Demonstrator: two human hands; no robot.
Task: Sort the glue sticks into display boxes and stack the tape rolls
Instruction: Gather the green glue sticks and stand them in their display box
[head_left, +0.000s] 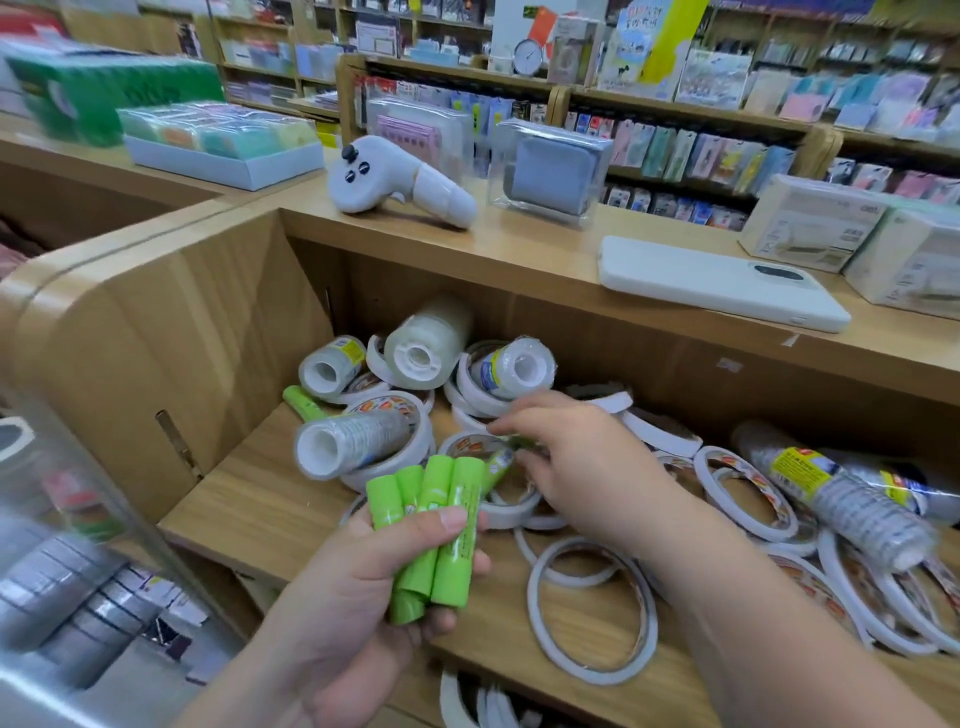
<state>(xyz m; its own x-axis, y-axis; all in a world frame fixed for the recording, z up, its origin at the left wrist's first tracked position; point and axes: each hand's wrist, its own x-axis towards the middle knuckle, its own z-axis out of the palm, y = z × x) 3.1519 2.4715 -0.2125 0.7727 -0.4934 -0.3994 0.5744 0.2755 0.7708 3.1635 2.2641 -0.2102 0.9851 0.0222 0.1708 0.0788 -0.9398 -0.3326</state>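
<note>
My left hand (363, 587) grips a bundle of several green glue sticks (436, 530) above the wooden shelf (249, 499). Just right of it, my right hand (576, 467) pinches another green glue stick (501, 462) among the tape rolls. One more green glue stick (304, 404) lies at the back left of the pile. Wrapped packs of clear tape rolls (353, 441) and thin white double-sided tape rolls (592, 613) lie jumbled over the shelf. More wrapped tape packs (841, 499) lie at the right.
On the wooden counter (519, 254) above lie a white controller (395, 182), a white phone (722, 283), a clear box (550, 171) and white cartons (831, 223). A clear bin with grey tape rolls (67, 597) stands at lower left. Store shelves fill the background.
</note>
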